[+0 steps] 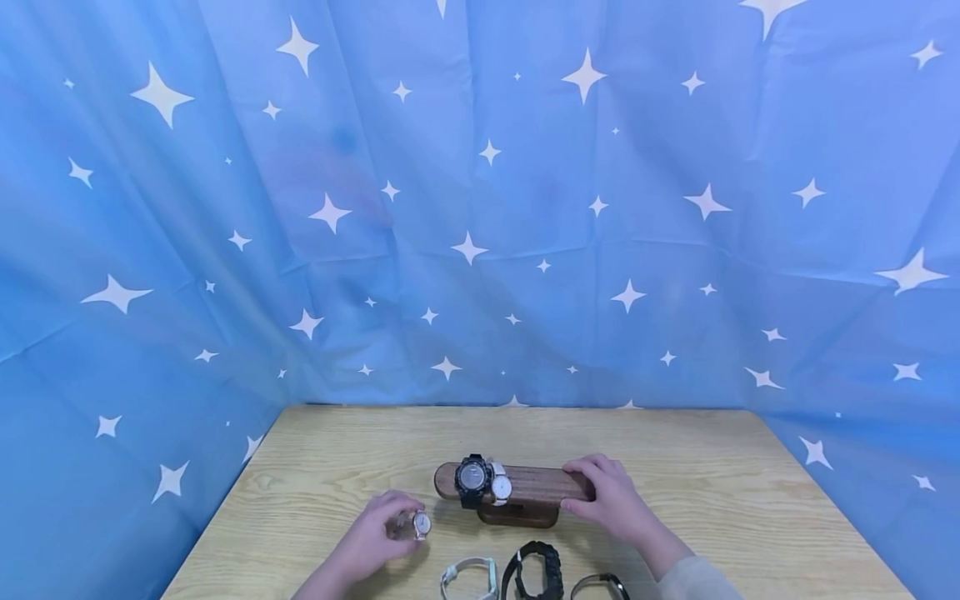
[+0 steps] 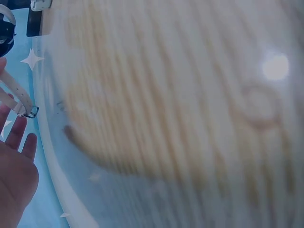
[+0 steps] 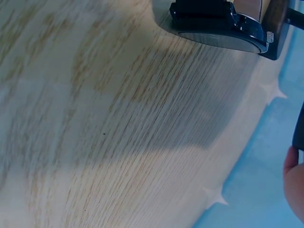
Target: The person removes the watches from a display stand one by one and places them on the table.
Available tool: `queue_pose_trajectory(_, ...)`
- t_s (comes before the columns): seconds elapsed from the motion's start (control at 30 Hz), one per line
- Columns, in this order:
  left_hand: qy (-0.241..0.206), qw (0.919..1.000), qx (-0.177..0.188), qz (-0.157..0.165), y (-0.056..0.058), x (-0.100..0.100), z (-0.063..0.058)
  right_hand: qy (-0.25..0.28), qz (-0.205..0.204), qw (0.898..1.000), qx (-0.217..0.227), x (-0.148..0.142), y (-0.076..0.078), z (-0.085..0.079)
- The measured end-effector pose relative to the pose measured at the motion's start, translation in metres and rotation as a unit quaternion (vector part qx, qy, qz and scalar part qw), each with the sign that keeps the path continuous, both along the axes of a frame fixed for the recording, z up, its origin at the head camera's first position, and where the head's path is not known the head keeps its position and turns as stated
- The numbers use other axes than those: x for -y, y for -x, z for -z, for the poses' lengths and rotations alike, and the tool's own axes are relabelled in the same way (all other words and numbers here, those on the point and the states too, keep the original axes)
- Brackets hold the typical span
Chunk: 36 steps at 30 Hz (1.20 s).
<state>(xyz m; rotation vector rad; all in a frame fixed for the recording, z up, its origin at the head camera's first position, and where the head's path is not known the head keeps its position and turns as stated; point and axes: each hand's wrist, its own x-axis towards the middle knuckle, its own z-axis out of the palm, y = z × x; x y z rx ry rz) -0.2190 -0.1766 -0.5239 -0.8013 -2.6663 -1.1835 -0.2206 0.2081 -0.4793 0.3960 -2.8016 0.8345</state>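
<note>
My left hand (image 1: pixel 377 533) holds a small watch (image 1: pixel 422 523) with a round white face, near the left end of the wooden watch stand. In the left wrist view, its pale strap (image 2: pixel 20 95) and buckle stand at the fingers of my left hand (image 2: pixel 18 173). My right hand (image 1: pixel 611 496) grips the right end of the brown watch stand (image 1: pixel 536 483), thumb in front and fingers over the top. On the stand's left part sit a chunky black watch (image 1: pixel 472 477) and, right beside it, a white-strapped watch (image 1: pixel 500 485).
Along the near edge of the view lie a pale mint-strapped watch (image 1: pixel 491 575), a black braided-looking watch band (image 1: pixel 551 571) and a thin dark band (image 1: pixel 618 585). The wooden table (image 1: pixel 337 450) ends at a blue star-patterned curtain (image 1: pixel 525 208) behind and at both sides.
</note>
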Motion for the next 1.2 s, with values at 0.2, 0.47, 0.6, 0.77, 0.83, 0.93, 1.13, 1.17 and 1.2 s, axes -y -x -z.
queue_pose_trajectory(0.2,0.01,0.9995,0.024,0.019,-0.003,0.002,0.004,0.0,0.001,1.0,-0.003,0.0,0.0,-0.001)
queue_pose_trajectory(0.47,0.01,0.999,0.022,0.039,-0.004,0.003,0.013,-0.002,0.001,1.0,-0.008,0.0,0.0,0.001)
queue_pose_trajectory(0.6,0.017,0.9985,0.028,0.043,-0.006,0.004,0.014,-0.002,0.0,1.0,-0.008,0.0,0.0,0.001)
queue_pose_trajectory(0.77,0.043,0.9976,0.03,0.045,-0.01,0.005,0.008,-0.002,0.001,1.0,-0.003,0.0,0.0,0.002)
queue_pose_trajectory(0.83,0.058,0.9971,0.021,0.045,-0.011,0.004,0.008,-0.003,0.002,1.0,-0.002,0.0,0.0,0.002)
queue_pose_trajectory(0.93,0.079,0.9959,0.001,0.043,-0.01,0.004,0.011,-0.001,0.002,1.0,-0.003,0.0,0.0,0.002)
queue_pose_trajectory(1.13,0.091,0.9946,-0.023,0.046,-0.009,0.005,0.017,0.001,0.0,1.0,-0.007,0.0,0.001,0.003)
queue_pose_trajectory(1.17,0.091,0.9946,-0.022,0.046,-0.008,0.005,0.017,0.001,0.0,1.0,-0.007,0.0,0.001,0.003)
queue_pose_trajectory(1.2,0.09,0.9946,-0.021,0.046,-0.009,0.005,0.017,0.001,0.0,1.0,-0.007,0.0,0.001,0.003)
